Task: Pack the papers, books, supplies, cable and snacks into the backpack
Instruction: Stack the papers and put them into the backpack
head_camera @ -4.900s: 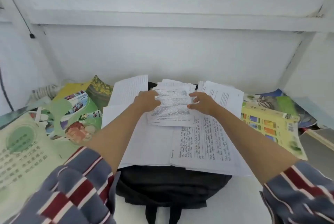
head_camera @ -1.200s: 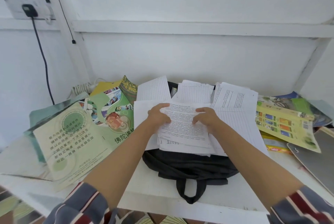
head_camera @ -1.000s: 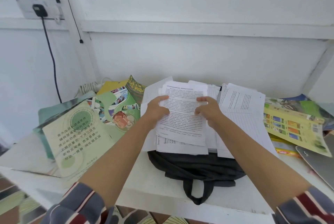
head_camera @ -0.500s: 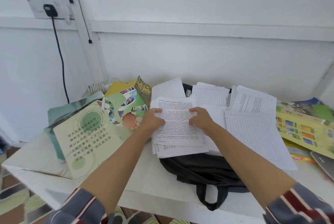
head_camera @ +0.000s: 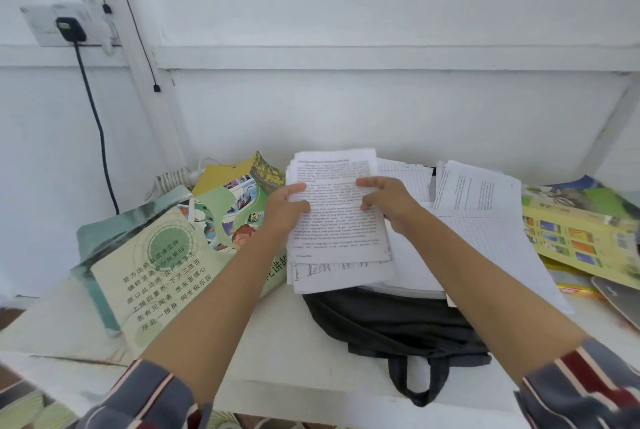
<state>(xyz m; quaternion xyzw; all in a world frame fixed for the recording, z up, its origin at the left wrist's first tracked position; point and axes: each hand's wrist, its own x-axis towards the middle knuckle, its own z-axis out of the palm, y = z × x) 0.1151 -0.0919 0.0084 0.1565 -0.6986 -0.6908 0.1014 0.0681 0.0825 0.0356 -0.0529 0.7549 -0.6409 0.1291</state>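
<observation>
At frame centre I see my left hand [head_camera: 284, 208] and right hand [head_camera: 388, 201] grasping a stack of printed white paper sheets [head_camera: 337, 217] above the black fabric backpack [head_camera: 391, 321] on the white worktop [head_camera: 277, 342].

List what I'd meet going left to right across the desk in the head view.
Green booklet → cartoon book → left hand → printed stack it grips → right hand → loose sheets → yellow book.

Home study corner: white desk [head_camera: 284, 342] w/ books [head_camera: 156, 276], papers [head_camera: 485, 220], wall socket [head_camera: 52, 24] by white wall.
</observation>
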